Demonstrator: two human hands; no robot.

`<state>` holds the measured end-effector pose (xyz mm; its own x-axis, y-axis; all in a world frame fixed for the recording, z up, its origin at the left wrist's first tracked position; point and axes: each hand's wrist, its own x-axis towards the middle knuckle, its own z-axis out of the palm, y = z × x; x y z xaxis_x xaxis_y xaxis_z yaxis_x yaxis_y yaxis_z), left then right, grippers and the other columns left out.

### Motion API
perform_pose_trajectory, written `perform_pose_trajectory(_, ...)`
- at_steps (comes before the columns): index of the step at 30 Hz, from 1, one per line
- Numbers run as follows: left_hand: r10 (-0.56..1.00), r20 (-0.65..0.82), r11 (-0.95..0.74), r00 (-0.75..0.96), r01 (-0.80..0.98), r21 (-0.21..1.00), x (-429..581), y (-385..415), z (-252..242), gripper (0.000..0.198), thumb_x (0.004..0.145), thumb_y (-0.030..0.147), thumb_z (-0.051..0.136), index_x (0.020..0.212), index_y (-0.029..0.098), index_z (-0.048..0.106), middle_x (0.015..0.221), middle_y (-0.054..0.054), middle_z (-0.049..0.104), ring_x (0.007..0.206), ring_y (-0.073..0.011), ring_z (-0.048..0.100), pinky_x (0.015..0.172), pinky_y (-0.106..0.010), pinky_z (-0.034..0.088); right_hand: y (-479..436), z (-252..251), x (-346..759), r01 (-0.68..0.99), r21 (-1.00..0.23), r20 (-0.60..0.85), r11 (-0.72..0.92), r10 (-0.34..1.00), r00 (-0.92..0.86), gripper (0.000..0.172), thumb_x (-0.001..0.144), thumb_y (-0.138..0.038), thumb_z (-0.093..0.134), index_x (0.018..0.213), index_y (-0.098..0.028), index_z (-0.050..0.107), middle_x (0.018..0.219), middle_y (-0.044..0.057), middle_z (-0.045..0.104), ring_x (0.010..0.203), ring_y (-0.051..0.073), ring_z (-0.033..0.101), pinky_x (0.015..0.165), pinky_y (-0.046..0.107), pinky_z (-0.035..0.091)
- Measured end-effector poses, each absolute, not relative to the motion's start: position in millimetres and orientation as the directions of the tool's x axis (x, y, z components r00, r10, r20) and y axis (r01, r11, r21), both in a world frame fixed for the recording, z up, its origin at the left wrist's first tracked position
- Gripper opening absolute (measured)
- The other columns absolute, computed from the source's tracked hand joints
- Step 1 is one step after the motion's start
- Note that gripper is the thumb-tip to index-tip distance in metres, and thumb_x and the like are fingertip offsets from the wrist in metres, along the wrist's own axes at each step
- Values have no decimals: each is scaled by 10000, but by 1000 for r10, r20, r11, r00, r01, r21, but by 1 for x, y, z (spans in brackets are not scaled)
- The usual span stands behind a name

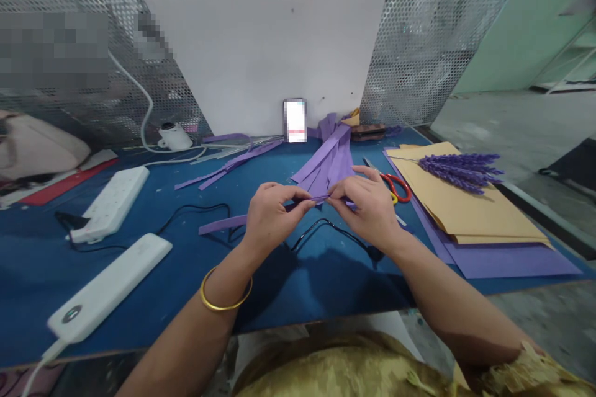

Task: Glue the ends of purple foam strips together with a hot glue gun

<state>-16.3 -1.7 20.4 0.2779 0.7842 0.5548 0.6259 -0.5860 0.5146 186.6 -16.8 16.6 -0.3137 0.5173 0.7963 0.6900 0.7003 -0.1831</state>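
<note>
Between my two hands a narrow purple paper strip (320, 197) is stretched level above the blue table. Its left end (218, 224) trails out past my left hand (274, 214), whose thumb and fingers pinch it. My right hand (365, 208) pinches the same strip a short way to the right, some fingers lifted. Just behind the hands lies a bundle of wider purple paper strips (328, 158). Red-handled scissors (398, 187) rest beside my right hand, partly covered by it. More purple strips with cut edges (233, 164) lie to the left.
Tan and purple paper sheets (488, 205) are stacked at right, topped by purple flower sprigs (460, 170). A lit phone (295, 121) leans on a white board (279, 56). At left are a power strip (114, 201), a white power bank (112, 288) and a black cable (326, 223).
</note>
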Motion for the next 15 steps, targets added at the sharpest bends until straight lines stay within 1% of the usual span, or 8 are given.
perform_pose_trajectory(6,787,553,-586,275,613,530,-15,-2,20,26,798,283,758,789,259,758,821,12,791,793,-197,704,913,-383,446,-16,15,186,687,-184,783,703,527,-330,191,925,-156,563,758,-238,518,789,-20,745,707,152,687,1018,409,426)
perform_pose_trajectory(10,776,561,-600,289,611,516,-14,-3,19,43,805,269,743,765,255,750,803,17,789,760,-186,702,931,-384,440,-17,14,185,685,-186,770,705,538,-344,192,926,-159,559,758,-240,514,783,-28,745,717,155,690,1017,403,422)
perform_pose_trajectory(15,780,552,-600,296,607,522,-14,-3,19,23,808,271,740,796,259,757,819,16,791,782,-191,705,927,-384,446,-18,15,184,688,-193,758,700,552,-349,193,934,-170,546,756,-241,524,781,-28,745,712,153,685,1027,403,419)
